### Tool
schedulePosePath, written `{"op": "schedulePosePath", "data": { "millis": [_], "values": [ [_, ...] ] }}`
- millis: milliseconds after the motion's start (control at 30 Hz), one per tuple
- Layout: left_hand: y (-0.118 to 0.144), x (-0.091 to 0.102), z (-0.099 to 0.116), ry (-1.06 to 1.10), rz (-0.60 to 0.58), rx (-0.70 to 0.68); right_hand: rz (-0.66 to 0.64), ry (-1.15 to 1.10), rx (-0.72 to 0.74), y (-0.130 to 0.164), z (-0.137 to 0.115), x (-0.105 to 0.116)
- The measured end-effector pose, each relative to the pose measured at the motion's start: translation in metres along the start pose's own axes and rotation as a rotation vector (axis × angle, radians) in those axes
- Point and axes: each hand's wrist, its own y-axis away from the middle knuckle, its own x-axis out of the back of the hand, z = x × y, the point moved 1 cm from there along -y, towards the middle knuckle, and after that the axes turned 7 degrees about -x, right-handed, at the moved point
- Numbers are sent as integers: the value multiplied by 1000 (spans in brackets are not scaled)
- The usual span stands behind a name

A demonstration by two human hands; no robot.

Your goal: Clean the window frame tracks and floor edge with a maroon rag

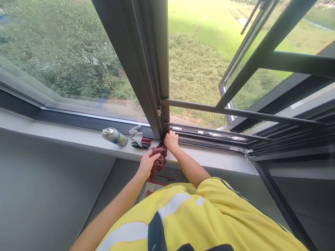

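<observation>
Daylight enters from outside across the top; at upper centre the grass field (204, 17) washes out to pale yellow-green. The wall (52, 188) at lower left lies in grey shade. Wide-angle distortion stretches the edges. Near centre, the hands (171, 140) look fairly crisp; the upper-left tree (83, 52) seems soft, perhaps through hazy glass.

- A spray can (114, 136) was seen on the pale ledge (214, 160).
- Just beside it, a grey patterned cloth (136, 135) was laid partly over a red-and-black brush (143, 143).
- Green trees (86, 59) were seen outside at left.
- At right, a bright field (199, 17) was crossed by dark bars (300, 63), with an opened sash (274, 101) seen beyond them.
</observation>
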Motion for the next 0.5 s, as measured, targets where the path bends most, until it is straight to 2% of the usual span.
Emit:
{"op": "schedulePosePath", "data": {
  "millis": [100, 167, 233, 300, 400, 500],
  "values": [
    [13, 2, 8, 11, -27, -20, -101, -15, -35, 5, 19, 12],
    [26, 5, 17, -7, -72, -22, -149, -113, -99, 8, 39, 21],
    [39, 5, 27, -28, -132, -24, -119, -259, -162, 9, 58, 30],
    [45, 2, 36, -36, -169, -55, -22, -407, -220, 9, 66, 38],
    [38, -2, 40, 19, -137, -115, 74, -512, -172, 8, 53, 37],
    [23, -1, 30, 98, -33, -89, 71, -310, -3, 10, 25, 18]
  ]
}}
